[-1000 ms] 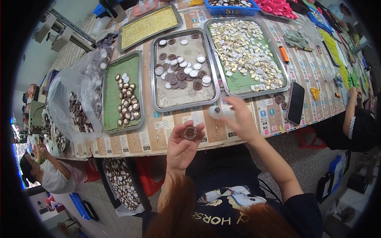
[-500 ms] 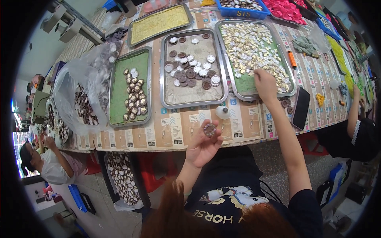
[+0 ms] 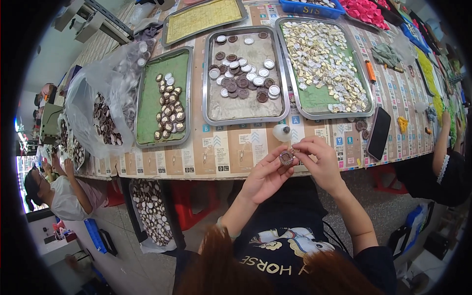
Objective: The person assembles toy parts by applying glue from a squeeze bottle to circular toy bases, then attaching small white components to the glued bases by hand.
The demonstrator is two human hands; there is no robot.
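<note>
My left hand (image 3: 265, 178) holds a small brown round disc with a ridged rim (image 3: 286, 157) by its edge, in front of the table edge. Its recessed face is turned up. My right hand (image 3: 320, 160) is closed in a pinch right beside the disc; what its fingertips hold, if anything, is too small to make out. Just beyond both hands is a small white bottle with a dark tip (image 3: 281, 132). Small gold and white pieces (image 3: 314, 54) cover much of the right-hand tray (image 3: 339, 116). Loose brown and white discs (image 3: 242, 81) lie in the middle tray (image 3: 246, 121).
On the left, a green-lined tray (image 3: 147, 105) carries brown discs with gold centres. Beside it bulges a clear plastic bag of discs (image 3: 105, 120). A dark phone (image 3: 379, 132) and orange tool (image 3: 370, 71) lie at right. Other people work at both ends.
My right hand has left the tray of small gold and white pieces and come to the disc in my left hand. My left hand has shifted slightly right. The view has moved a little.
</note>
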